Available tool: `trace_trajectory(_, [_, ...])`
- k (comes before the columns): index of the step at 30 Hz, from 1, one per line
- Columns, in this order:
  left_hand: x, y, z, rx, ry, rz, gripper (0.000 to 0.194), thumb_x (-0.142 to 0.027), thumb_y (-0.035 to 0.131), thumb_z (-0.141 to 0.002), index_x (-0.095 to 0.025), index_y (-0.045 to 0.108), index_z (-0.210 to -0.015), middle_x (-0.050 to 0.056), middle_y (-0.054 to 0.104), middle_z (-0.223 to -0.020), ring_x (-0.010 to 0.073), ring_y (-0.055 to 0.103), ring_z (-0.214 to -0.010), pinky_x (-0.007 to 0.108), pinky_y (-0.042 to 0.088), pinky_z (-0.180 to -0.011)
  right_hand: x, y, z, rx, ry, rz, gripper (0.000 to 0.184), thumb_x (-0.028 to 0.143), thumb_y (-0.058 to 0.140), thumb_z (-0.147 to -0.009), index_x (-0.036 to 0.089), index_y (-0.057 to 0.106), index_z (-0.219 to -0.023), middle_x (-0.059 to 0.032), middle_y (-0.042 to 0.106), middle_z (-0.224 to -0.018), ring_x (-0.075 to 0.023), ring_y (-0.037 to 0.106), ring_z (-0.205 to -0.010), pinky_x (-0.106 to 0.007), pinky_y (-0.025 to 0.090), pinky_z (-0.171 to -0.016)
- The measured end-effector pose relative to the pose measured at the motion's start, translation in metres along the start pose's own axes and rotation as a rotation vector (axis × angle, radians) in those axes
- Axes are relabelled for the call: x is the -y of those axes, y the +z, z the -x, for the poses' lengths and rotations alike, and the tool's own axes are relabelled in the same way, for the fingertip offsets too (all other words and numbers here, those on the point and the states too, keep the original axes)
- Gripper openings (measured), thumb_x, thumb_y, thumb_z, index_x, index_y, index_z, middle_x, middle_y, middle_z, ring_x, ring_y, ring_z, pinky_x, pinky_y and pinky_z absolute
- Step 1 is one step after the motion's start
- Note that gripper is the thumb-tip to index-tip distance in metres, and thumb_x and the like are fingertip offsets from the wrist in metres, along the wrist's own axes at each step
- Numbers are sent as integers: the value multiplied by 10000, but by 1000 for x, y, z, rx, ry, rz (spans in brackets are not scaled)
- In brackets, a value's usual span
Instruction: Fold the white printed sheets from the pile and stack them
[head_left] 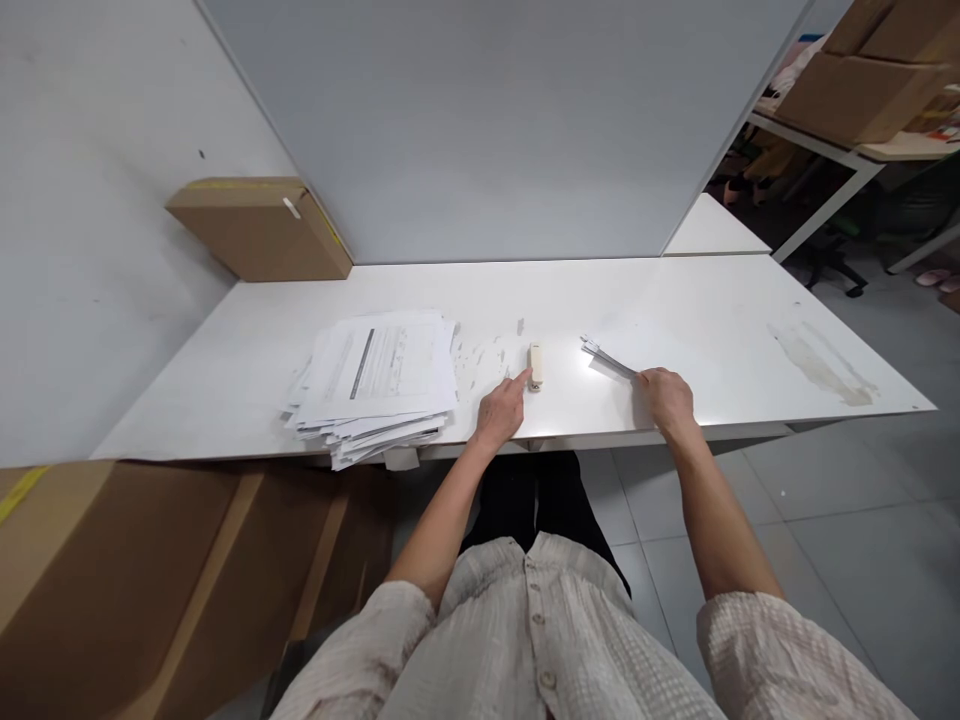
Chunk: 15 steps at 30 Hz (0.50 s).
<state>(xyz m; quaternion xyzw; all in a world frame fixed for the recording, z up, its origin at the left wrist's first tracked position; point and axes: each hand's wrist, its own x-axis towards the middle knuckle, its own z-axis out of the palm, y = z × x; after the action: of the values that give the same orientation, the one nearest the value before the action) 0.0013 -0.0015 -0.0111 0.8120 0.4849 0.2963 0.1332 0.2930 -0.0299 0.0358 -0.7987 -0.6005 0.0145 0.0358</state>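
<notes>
A small cream stapler (535, 365) lies lengthwise near the front middle of the white table. At its left side is my left hand (502, 412), with the index finger stretched out to the stapler's edge and nothing held. Over the table to the right, my right hand (666, 397) is closed on a thin set of paper sheets (611, 360), seen nearly edge-on and pointing left. A thick, uneven stack of printed papers (375, 370) rests left of my left hand, its lower sheets sticking out over the table's front edge.
A flat cardboard box (262, 230) leans at the table's back left corner. Behind the white table (720, 310) rises a grey panel (510, 120). Large cardboard boxes (112, 580) stand below at the left. Another desk with cartons (855, 95) is at the far right.
</notes>
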Motion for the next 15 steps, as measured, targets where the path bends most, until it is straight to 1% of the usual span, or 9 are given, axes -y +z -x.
trace_trajectory(1, [1,1,0,-20,13,26,451,-182,335,-920,-214,428,-1360,64,607,-919,175,583,-853,255,450,-721,0,-3,3,-30,2,-27,396,261,339,-911,130,712,-943,-172,669,-1014,-256,609,-892,-333,420,-714])
trace_trajectory(3, [3,1,0,-78,36,106,433,-208,335,-926,-207,452,-1343,66,612,-911,168,580,-834,262,451,-733,1,-13,11,-136,5,-142,358,282,381,-899,141,709,-925,-149,684,-974,-240,613,-842,-324,418,-703])
trace_trajectory(6, [3,0,-1,-182,22,306,390,-288,400,-921,-214,519,-1285,63,630,-915,147,570,-782,273,454,-755,5,-33,28,-289,11,-483,305,380,489,-858,165,705,-859,-88,693,-828,-208,602,-739,-297,417,-657])
trace_trajectory(8, [-2,-2,-1,-237,-52,490,410,-363,510,-875,-216,548,-1256,69,643,-964,143,570,-787,283,460,-772,11,-46,41,-308,20,-743,307,445,548,-820,175,694,-811,-50,664,-733,-187,577,-685,-278,409,-606])
trace_trajectory(9, [-7,-4,-1,-240,-105,605,454,-397,568,-838,-216,550,-1254,76,647,-1010,147,577,-816,291,463,-787,15,-51,48,-293,20,-861,308,464,570,-803,179,688,-792,-36,646,-704,-178,564,-672,-271,405,-590])
trace_trajectory(10, [-12,-6,0,-219,-157,736,509,-428,619,-799,-213,550,-1255,86,647,-1063,159,586,-865,302,466,-810,20,-55,54,-269,13,-963,302,472,591,-787,184,680,-773,-25,630,-687,-170,552,-663,-267,405,-583])
trace_trajectory(12, [-25,-9,1,-105,-226,1038,585,-476,674,-741,-199,563,-1244,106,635,-1155,201,592,-992,333,463,-871,30,-57,65,-196,-14,-1121,278,464,621,-769,191,666,-747,-8,605,-670,-155,534,-650,-263,411,-587])
trace_trajectory(13, [-32,-12,2,-30,-241,1183,586,-491,685,-724,-188,587,-1216,113,636,-1172,226,588,-1046,353,459,-902,36,-56,69,-147,-29,-1178,270,460,625,-768,194,660,-739,-2,596,-662,-149,528,-638,-262,413,-584])
trace_trajectory(15, [-41,-16,4,57,-300,1392,536,-482,711,-701,-169,646,-1132,119,652,-1161,269,588,-1091,397,456,-939,44,-52,73,-18,-61,-1239,297,475,597,-787,194,643,-705,2,579,-631,-139,515,-599,-262,413,-561])
